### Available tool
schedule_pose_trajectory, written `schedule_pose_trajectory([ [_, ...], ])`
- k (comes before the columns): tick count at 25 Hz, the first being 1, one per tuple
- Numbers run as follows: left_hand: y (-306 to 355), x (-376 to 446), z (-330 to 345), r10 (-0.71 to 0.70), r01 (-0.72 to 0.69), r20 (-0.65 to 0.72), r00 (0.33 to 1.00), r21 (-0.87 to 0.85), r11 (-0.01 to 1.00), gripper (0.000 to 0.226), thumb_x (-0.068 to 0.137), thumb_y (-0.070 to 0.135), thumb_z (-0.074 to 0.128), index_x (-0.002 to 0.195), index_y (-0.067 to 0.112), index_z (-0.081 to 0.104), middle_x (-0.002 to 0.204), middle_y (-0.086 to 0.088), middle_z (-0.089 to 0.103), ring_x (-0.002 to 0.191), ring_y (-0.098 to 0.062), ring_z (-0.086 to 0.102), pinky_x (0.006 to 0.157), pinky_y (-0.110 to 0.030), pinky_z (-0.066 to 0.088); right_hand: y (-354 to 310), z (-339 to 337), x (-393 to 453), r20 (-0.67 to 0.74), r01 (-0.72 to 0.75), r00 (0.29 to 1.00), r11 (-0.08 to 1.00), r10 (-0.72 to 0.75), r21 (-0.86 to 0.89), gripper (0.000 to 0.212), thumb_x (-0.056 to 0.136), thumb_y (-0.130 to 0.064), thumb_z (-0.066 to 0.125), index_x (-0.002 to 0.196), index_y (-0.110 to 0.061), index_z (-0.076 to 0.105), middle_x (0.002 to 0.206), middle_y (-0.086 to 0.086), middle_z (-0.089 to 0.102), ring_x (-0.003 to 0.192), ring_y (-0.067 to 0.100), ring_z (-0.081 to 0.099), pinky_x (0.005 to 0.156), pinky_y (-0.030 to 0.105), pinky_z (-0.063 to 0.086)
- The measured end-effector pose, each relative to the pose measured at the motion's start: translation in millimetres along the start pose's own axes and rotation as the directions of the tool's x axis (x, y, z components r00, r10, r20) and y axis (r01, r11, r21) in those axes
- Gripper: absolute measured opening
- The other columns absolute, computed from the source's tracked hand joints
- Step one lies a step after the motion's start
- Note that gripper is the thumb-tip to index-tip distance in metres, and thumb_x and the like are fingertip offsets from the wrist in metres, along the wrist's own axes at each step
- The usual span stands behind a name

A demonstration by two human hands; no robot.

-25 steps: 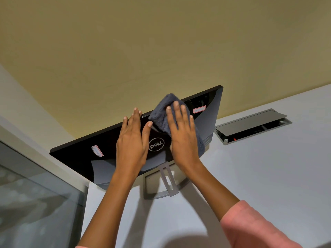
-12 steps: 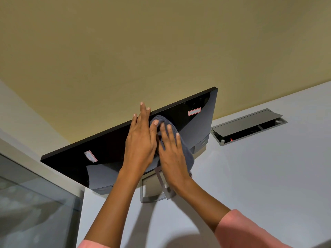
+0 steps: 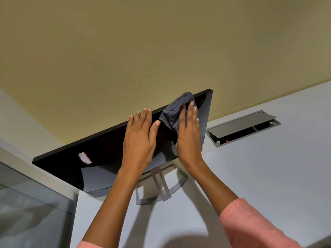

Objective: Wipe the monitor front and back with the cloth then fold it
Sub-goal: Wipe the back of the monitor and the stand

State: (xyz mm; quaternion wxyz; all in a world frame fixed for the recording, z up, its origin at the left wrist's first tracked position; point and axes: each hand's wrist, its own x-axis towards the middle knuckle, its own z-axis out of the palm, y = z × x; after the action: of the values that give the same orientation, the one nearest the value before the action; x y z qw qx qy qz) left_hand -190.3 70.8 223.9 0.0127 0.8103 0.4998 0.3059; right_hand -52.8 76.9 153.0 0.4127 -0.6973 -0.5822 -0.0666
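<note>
We find the monitor (image 3: 100,158) standing on the grey surface (image 3: 268,176), back panel toward us, long axis running from lower left to upper right. The cloth (image 3: 174,111) lies near its upper right corner, pressed flat under the right hand (image 3: 189,133), fingers straight. The left hand (image 3: 139,138), fingers also straight, braces the top edge just beside it. We judge the unwiped panel lies leftward, toward the sticker (image 3: 84,158).

Cloth (image 3: 176,111) on monitor (image 3: 100,154) back
</note>
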Motion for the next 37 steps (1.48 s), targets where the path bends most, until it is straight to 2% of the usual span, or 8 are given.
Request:
schedule_pose_trajectory([
  [4, 4.6, 9.4, 6.6, 0.068, -0.069, 0.062, 0.996, 0.017, 0.997, 0.059, 0.097, 0.044, 0.025, 0.144, 0.009, 0.034, 0.151, -0.008, 0.031, 0.143, -0.018, 0.020, 0.117, -0.025, 0.003, -10.3, 7.7, -27.6, 0.114, -0.130, 0.987, 0.985, 0.117, 0.110, 0.090, 0.072, 0.017, 0.060, 0.145, 0.008, 0.009, 0.154, 0.028, -0.004, 0.144, 0.040, -0.003, 0.117, 0.049, 0.016],
  [10, 13.6, 20.7, 12.9, 0.118, -0.124, 0.104, 0.988, 0.053, 0.991, 0.058, 0.097, 0.042, 0.023, 0.145, 0.009, 0.030, 0.152, -0.008, 0.029, 0.143, -0.018, 0.019, 0.118, -0.027, 0.003, -17.8, 4.1, -32.5, 0.098, 0.107, 0.989, 0.992, -0.114, 0.071, 0.077, 0.081, 0.008, 0.036, 0.148, -0.009, 0.000, 0.154, 0.015, -0.005, 0.144, 0.035, -0.001, 0.114, 0.053, 0.021],
  [14, 13.6, 22.1, 11.1, 0.119, -0.120, 0.084, 0.989, 0.007, 0.993, 0.051, 0.100, 0.039, 0.029, 0.143, 0.013, 0.037, 0.149, -0.007, 0.036, 0.141, -0.016, 0.026, 0.117, -0.026, 0.006, -5.5, -10.3, -5.1, 0.052, 0.083, 0.995, 0.995, -0.085, 0.047, 0.086, 0.077, 0.017, 0.046, 0.150, -0.012, 0.010, 0.156, 0.006, -0.007, 0.145, 0.031, -0.003, 0.116, 0.052, 0.017],
  [20, 15.2, 23.3, 9.4, 0.104, -0.104, 0.058, 0.993, -0.013, 0.995, 0.046, 0.100, 0.035, 0.036, 0.141, 0.014, 0.040, 0.148, -0.004, 0.038, 0.140, -0.014, 0.027, 0.114, -0.020, 0.006, 12.1, -24.4, 14.0, 0.083, -0.112, 0.991, 0.990, 0.104, 0.089, 0.105, 0.069, 0.018, 0.061, 0.151, -0.012, 0.001, 0.158, 0.006, -0.012, 0.146, 0.026, -0.010, 0.117, 0.044, 0.020],
  [27, 14.0, 23.1, 8.2, 0.103, -0.100, 0.075, 0.992, -0.035, 0.994, 0.045, 0.101, 0.032, 0.036, 0.144, 0.018, 0.037, 0.151, 0.001, 0.033, 0.139, -0.004, 0.017, 0.111, -0.015, 0.001, 10.9, -6.3, -8.0, 0.163, -0.361, 0.931, 0.889, 0.327, 0.280, 0.095, 0.082, 0.020, 0.045, 0.147, -0.015, -0.014, 0.157, 0.001, -0.017, 0.146, 0.019, -0.011, 0.119, 0.033, 0.016],
  [30, 10.7, 25.1, 8.0, 0.131, -0.129, 0.099, 0.986, -0.022, 0.991, 0.046, 0.101, 0.032, 0.035, 0.144, 0.016, 0.035, 0.151, -0.001, 0.032, 0.142, -0.010, 0.020, 0.113, -0.016, 0.001, -0.2, 2.2, -28.7, 0.181, -0.236, 0.964, 0.942, 0.195, 0.240, 0.101, 0.079, 0.021, 0.047, 0.144, -0.019, -0.019, 0.154, 0.000, -0.025, 0.144, 0.021, -0.018, 0.118, 0.039, 0.019],
  [33, 10.6, 22.5, 11.3, 0.139, -0.139, 0.085, 0.987, 0.003, 0.990, 0.045, 0.101, 0.029, 0.036, 0.144, 0.013, 0.036, 0.150, -0.004, 0.034, 0.141, -0.013, 0.024, 0.114, -0.018, 0.004, -10.1, 2.4, -29.8, 0.140, -0.103, 0.987, 0.972, 0.075, 0.211, 0.101, 0.074, 0.024, 0.046, 0.147, -0.018, -0.011, 0.153, 0.001, -0.024, 0.144, 0.026, -0.017, 0.117, 0.044, 0.021],
  [37, 9.7, 22.9, 11.2, 0.144, -0.143, 0.086, 0.986, -0.011, 0.990, 0.044, 0.102, 0.028, 0.034, 0.143, 0.014, 0.037, 0.150, -0.003, 0.035, 0.140, -0.012, 0.027, 0.114, -0.018, 0.005, -6.3, -11.2, -6.2, 0.107, -0.104, 0.990, 0.980, 0.087, 0.168, 0.101, 0.072, 0.022, 0.051, 0.150, -0.017, 0.000, 0.151, -0.002, -0.023, 0.145, 0.025, -0.015, 0.118, 0.047, 0.012],
])
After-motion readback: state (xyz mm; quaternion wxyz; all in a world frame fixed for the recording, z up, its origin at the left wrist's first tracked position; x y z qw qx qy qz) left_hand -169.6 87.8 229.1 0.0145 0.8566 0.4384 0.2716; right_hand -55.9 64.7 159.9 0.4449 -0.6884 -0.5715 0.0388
